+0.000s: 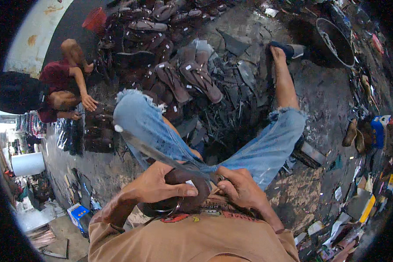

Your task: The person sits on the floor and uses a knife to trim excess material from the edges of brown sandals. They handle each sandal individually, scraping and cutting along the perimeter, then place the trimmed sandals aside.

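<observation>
Your sandal was dark brown, your shirt tan with red print. Your jeans were faded blue, frayed white at the hems. The sandal pile was brown with white tags; the basket was red.

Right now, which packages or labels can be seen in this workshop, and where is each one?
Small box: on the floor at lower left, blue and white.
Stickers: small white rectangles on the brown sandals piled ahead.
Flat packet: at lower right among the scraps, yellow edge.
Red-and-blue package: right side, too small to tell more.
</observation>
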Tool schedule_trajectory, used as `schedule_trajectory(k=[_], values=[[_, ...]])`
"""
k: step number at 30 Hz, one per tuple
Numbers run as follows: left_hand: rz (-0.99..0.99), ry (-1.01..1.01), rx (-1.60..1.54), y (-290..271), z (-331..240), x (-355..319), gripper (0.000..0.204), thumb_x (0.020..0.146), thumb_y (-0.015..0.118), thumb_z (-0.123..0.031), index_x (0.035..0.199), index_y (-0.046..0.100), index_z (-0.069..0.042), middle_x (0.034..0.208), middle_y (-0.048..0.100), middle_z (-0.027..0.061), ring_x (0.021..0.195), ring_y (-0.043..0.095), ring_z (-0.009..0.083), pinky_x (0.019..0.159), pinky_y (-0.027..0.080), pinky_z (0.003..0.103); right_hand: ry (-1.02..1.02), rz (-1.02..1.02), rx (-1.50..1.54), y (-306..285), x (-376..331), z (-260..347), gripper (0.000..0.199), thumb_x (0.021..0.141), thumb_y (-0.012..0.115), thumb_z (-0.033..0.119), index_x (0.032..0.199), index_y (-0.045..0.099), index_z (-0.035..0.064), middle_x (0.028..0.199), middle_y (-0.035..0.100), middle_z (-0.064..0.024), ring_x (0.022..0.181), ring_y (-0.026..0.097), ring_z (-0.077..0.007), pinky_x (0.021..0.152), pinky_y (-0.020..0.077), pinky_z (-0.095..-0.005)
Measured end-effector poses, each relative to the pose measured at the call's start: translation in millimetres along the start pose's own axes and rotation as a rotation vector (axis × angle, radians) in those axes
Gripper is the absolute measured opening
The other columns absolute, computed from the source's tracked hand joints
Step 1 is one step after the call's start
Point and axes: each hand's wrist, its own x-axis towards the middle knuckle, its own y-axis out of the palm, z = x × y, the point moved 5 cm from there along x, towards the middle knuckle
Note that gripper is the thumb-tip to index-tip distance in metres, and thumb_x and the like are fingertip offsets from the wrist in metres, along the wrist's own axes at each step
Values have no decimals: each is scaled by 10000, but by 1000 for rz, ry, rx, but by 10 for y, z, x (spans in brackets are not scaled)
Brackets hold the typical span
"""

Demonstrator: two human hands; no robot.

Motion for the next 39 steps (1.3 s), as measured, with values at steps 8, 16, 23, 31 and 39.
schedule_trajectory(k=[8,16,23,31,39], values=[[169,214,335,160,-127,212,394,844,824,-296,1087,698,-12,953,702,67,900,621,127,788,501,313,-96,-195,32,-174,611,125,199,977,600,214,1095,565,57,760,647,-232,708,644,-431,602,474,-466],[-945,284,-277,-652,-190,265,353,935,668,-88,1280,593,-94,1172,691,91,1021,699,264,764,630,411,171,-980,536,-1097,255,-894,401,1066,411,449,1006,576,88,662,472,33,531,431,-58,470,354,-230],[-357,495,-1172,-24,255,673,273,941,693,-155,1183,625,-49,1196,688,92,1080,682,240,934,591,417,14,-560,30,-336,-302,-254,418,1006,517,387,1139,630,7,737,627,-195,661,654,-363,613,489,-442],[-418,507,-1143,31,398,638,287,962,644,-108,1230,584,-24,1173,684,120,1080,673,287,939,582,442,201,-393,-149,-111,-619,-323,354,992,540,358,1089,591,22,785,619,-245,717,612,-440,630,475,-480],[-412,420,-985,58,568,456,512,841,758,25,1302,540,-13,1182,671,99,1088,657,225,987,537,417,-94,-452,-51,-139,372,-105,234,1019,512,260,932,551,46,612,490,-137,510,472,-314,508,374,-378]])
